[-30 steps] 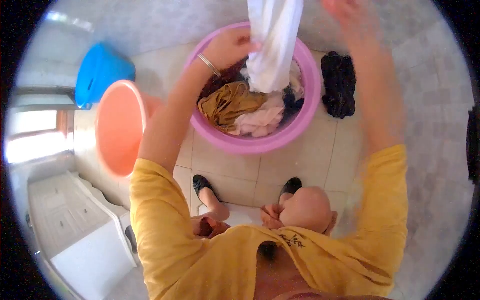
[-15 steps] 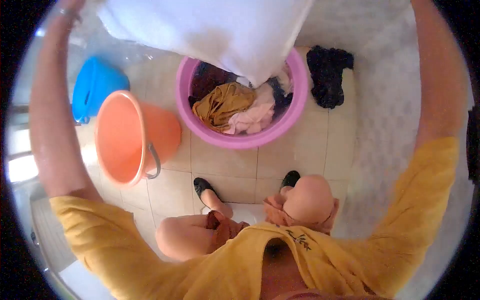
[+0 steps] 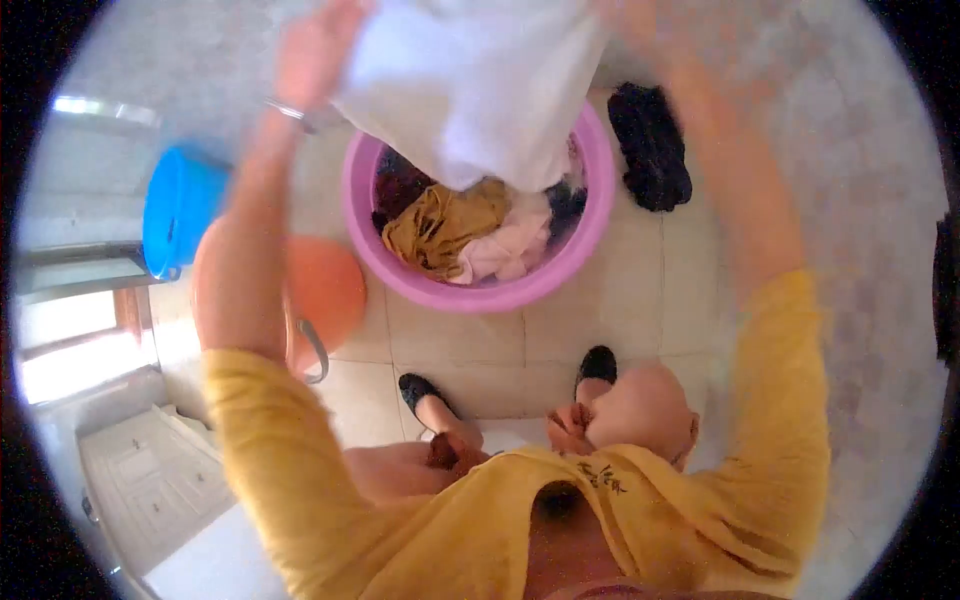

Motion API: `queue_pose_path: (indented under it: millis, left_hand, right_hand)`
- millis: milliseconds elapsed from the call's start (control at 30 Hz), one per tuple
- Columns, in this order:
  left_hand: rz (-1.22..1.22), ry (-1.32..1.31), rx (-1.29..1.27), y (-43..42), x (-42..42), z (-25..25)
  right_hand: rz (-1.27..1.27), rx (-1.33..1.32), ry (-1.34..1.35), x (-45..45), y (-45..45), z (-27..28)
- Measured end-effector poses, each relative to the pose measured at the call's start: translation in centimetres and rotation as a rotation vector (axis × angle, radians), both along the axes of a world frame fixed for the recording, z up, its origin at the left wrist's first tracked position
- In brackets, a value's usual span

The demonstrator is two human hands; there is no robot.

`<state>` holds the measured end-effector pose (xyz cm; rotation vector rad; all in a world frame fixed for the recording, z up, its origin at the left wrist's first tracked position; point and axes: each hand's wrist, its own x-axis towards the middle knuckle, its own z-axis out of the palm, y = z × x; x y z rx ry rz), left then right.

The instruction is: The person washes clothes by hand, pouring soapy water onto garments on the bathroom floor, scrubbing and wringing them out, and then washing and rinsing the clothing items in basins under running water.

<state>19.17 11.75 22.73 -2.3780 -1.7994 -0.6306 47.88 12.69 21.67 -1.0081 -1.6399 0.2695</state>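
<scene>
A white cloth point(image 3: 470, 90) hangs between my raised hands at the top of the view, its lower edge over the pink tub point(image 3: 480, 298). My left hand point(image 3: 320, 55), with a bracelet at the wrist, is closed on the cloth's left side. At the upper right, my blurred right hand point(image 3: 630, 20) grips the other side, partly cut off by the frame edge. Inside the tub lie a mustard-brown garment point(image 3: 440, 230), a pale pink garment point(image 3: 510, 245) and dark clothes point(image 3: 405, 185). The cloth hides the back of the tub.
An orange bucket point(image 3: 335, 290) with a grey handle stands left of the tub, partly behind my left forearm. Behind it is a blue bucket point(image 3: 180, 215). A black garment point(image 3: 650, 150) lies right of the tub on the tiled floor point(image 3: 460, 345). My feet are in front.
My hands have come inward and closer together, both now showing at the top. The white cloth has narrowed and hangs slightly lower over the tub. The view has shifted a little.
</scene>
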Motion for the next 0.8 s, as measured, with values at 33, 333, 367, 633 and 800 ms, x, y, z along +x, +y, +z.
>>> queue_pose_path:
  millis: [33, 333, 367, 633, 800]
  left_hand:
    - [-0.172, -0.096, 0.172, 1.5, -0.3, -6.0]
    - [0.050, 0.054, -0.349, -4.4, 7.3, -27.9]
    - [0.061, 0.032, -0.404, -4.4, 7.5, -28.4]
    - [-0.003, -0.177, -0.214, -0.9, 7.5, -34.9]
    - [0.079, -0.131, -0.406, -2.1, 8.6, -27.6]
  right_hand:
    - [-0.033, -0.181, 0.080, -0.9, 0.5, -5.2]
    - [-0.424, -0.533, -0.214, -8.5, -4.1, -26.9]
    - [-0.396, -0.673, -0.315, -9.2, -4.3, -27.4]
    - [-0.259, -0.965, -0.485, -10.3, -1.2, -34.5]
    - [-0.883, -0.435, -0.895, -7.9, -2.2, -40.1]
